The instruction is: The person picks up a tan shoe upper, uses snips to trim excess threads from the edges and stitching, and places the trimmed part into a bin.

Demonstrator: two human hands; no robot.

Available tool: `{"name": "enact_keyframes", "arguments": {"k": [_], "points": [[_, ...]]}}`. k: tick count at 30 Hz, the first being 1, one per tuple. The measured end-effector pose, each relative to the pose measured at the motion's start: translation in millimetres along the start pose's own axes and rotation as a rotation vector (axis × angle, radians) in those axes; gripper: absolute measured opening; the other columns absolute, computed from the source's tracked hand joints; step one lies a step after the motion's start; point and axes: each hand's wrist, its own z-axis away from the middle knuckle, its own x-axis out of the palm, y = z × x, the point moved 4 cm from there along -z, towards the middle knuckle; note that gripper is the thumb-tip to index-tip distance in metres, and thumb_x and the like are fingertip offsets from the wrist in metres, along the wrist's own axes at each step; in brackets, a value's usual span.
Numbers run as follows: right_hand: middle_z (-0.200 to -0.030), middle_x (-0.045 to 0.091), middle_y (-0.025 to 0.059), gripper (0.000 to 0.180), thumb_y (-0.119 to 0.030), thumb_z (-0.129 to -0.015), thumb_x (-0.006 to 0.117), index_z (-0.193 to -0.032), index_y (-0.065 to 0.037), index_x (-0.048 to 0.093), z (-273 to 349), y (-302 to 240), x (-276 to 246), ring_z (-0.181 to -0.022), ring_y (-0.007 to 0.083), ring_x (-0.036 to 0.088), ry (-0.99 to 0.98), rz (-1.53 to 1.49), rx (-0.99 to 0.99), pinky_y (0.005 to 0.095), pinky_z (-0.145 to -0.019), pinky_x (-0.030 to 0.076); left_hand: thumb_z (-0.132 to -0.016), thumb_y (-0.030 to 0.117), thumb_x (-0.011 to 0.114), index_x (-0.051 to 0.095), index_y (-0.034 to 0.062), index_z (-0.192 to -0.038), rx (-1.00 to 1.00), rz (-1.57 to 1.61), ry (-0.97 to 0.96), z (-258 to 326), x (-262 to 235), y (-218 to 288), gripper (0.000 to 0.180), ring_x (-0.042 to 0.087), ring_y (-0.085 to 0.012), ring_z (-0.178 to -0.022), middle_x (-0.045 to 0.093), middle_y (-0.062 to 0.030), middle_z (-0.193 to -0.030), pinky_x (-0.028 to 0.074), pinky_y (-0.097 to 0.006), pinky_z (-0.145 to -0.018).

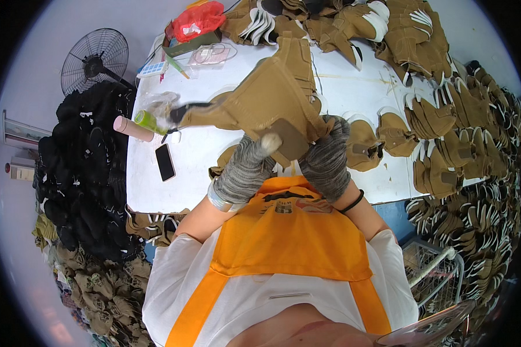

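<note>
Both my hands wear grey knitted gloves and hold up a brown suede-like shoe upper above the near part of the white table. My left hand is closed on its lower left edge, the thumb lying over a darker brown patch. At the lower right, my right hand grips the same upper, its fingers partly hidden. The piece's left end is smeared by motion. Right of my right hand, more brown uppers lie on the table. Another brown piece shows partly behind my left glove.
Left on the table are a black phone, a pink bottle and a green bottle. A box with a red bag stands at the back. Stacked uppers crowd the right. Beyond the left edge are a fan and a black pile.
</note>
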Motion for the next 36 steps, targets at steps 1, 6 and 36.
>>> {"name": "enact_keyframes", "arguments": {"k": [1,6,36], "points": [[-0.108,0.050,0.0103,0.041,-0.010,-0.073,0.073,-0.107,-0.003,0.052,0.9,-3.5,0.9,-0.100,0.0255,0.050,-0.041,0.055,-0.052,0.0385,-0.091,0.035,-0.086,0.042,0.061,0.035,0.0000,-0.134,-0.020,0.050,0.051,-0.3,6.9,4.7,0.069,0.052,-0.0245,-0.115,0.047,-0.0143,-0.129,0.044,-0.035,-0.099],[-0.107,0.060,0.0098,0.037,-0.013,-0.072,0.073,-0.106,-0.005,0.060,-0.8,-16.2,2.7,-0.104,0.0279,0.050,-0.136,0.172,-0.207,0.0415,-0.094,0.030,-0.087,0.042,0.061,0.035,0.0020,-0.135,-0.057,0.204,0.185,-6.0,15.1,4.2,0.068,0.051,-0.0251,-0.116,0.048,-0.0146,-0.128,0.044,-0.035,-0.098],[-0.092,0.067,0.0078,0.022,-0.002,-0.082,0.062,-0.100,-0.012,0.068,-1.4,-25.4,-28.8,-0.090,0.0214,0.064,0.011,-0.346,-0.018,0.0345,-0.087,0.050,-0.082,0.033,0.070,0.056,0.0029,-0.121,0.790,-1.459,0.361,8.0,2.8,113.7,0.052,0.058,-0.0214,-0.105,0.062,-0.0105,-0.114,0.047,-0.033,-0.087]]}}
